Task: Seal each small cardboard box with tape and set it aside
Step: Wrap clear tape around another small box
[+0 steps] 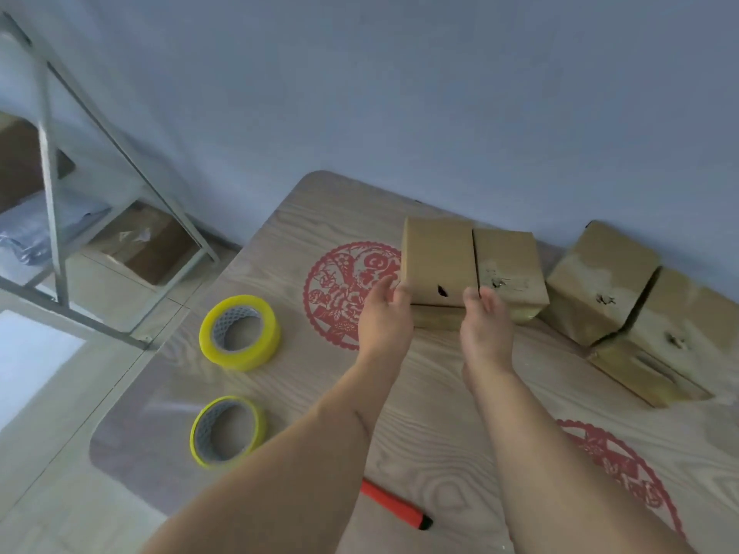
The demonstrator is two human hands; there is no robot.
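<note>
Nearest us, a red marker [396, 506] lies on the table [460, 453], two yellow tape rolls [228, 431] to its left. Our left hand [386, 313] and right hand [484, 317], fingers relaxed, touch the cardboard box [472, 265] front edge mid-table. Second box [636, 309] beyond right, against wall.

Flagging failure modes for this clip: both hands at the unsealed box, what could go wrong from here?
1. Both hands are at the box, whose flaps meet at an untaped seam; freeing one hand for tape may let them spring open.
2. Both tape rolls lie off to the left, so the reach is long.
3. The second box sits close on the right; sliding the first box aside could bump it.
</note>
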